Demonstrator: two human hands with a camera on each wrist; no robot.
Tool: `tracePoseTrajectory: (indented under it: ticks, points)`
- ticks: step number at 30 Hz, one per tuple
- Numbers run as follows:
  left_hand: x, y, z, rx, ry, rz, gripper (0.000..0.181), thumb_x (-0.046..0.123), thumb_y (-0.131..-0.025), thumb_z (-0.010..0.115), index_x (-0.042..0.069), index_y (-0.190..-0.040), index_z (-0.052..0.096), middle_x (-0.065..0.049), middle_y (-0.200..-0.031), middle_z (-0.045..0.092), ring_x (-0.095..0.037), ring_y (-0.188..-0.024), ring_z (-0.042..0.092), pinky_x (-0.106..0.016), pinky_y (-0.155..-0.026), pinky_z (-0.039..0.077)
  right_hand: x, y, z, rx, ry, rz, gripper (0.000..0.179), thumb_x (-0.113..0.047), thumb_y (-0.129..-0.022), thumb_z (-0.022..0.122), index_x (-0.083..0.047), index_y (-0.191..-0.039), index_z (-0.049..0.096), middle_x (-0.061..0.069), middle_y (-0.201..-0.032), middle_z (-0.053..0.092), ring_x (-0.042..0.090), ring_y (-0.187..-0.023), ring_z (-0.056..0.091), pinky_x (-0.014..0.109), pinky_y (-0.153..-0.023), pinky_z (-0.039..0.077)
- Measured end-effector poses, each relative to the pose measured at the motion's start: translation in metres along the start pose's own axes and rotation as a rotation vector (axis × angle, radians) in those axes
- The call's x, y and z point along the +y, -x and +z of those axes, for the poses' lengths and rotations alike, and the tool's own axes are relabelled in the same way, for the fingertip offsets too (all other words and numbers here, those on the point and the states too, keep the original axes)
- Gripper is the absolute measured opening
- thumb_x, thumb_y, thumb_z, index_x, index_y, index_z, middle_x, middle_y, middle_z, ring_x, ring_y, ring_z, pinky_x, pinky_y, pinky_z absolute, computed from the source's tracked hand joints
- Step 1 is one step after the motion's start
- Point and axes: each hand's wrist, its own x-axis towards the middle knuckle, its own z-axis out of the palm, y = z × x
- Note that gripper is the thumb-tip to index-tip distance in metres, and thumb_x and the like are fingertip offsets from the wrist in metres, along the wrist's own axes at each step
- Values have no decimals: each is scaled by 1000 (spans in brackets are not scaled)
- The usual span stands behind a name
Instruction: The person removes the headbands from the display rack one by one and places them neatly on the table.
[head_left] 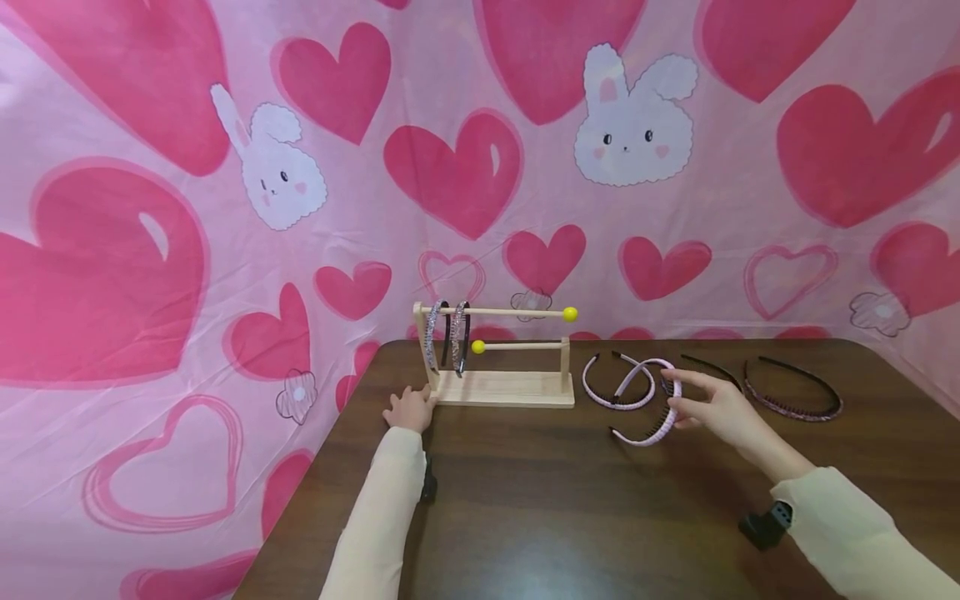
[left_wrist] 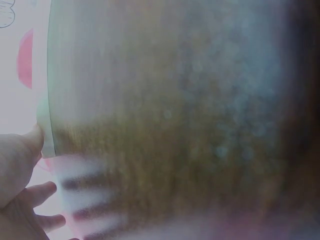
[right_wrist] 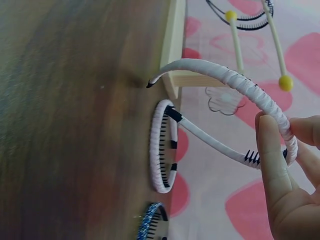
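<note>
My right hand [head_left: 716, 410] pinches a pale pink wrapped headband [head_left: 663, 429] between thumb and fingers, raised above the table. In the right wrist view the headband [right_wrist: 245, 87] shows dark comb teeth inside and dark tips. The left hand [head_left: 411, 410] rests at the left end of a wooden headband rack [head_left: 501, 400]. Seen from the left wrist, that hand [left_wrist: 25, 185] has its thumb against the base's edge and its fingers spread. Two glittery headbands, one silvery [head_left: 431, 333] and one pinkish [head_left: 457, 333], hang on the rack's upper rod.
Another pale pink headband [head_left: 622, 406] lies on the brown table [head_left: 570, 500] right of the rack. A dark headband [head_left: 708, 364], partly behind the right hand, and a glittery one [head_left: 802, 412] lie farther right. Yellow balls [head_left: 570, 314] cap the rods. A heart-patterned cloth [head_left: 465, 83] hangs behind.
</note>
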Motion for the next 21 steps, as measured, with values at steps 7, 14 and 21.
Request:
tracePoseTrajectory:
  ticks: [7,14,21]
  points:
    - [1,1,-2,-3,-6,1,45,34,-95,49,14,-136,48,-21,-135,40,-48,-121,30,-64,-87,28,7,8,-5,-56,-2,26,52,-2,-88,58,14,-132,35,36,-129,32,19,-71,64,41,-65,52]
    - [2,3,-3,-4,5,-3,46,34,-95,49,14,-136,47,-21,-135,40,-47,-121,30,-64,-87,28,13,11,-11,-127,56,64,46,3,-86,57,13,-128,42,26,-102,47,21,-69,63,40,-61,53]
    - [1,3,-2,0,13,-14,46,35,-94,50,15,-136,47,-20,-137,40,-47,-122,29,-63,-89,27,15,17,-17,-280,170,128,38,-8,-88,61,14,-116,47,11,-78,54,26,-61,63,39,-51,51]
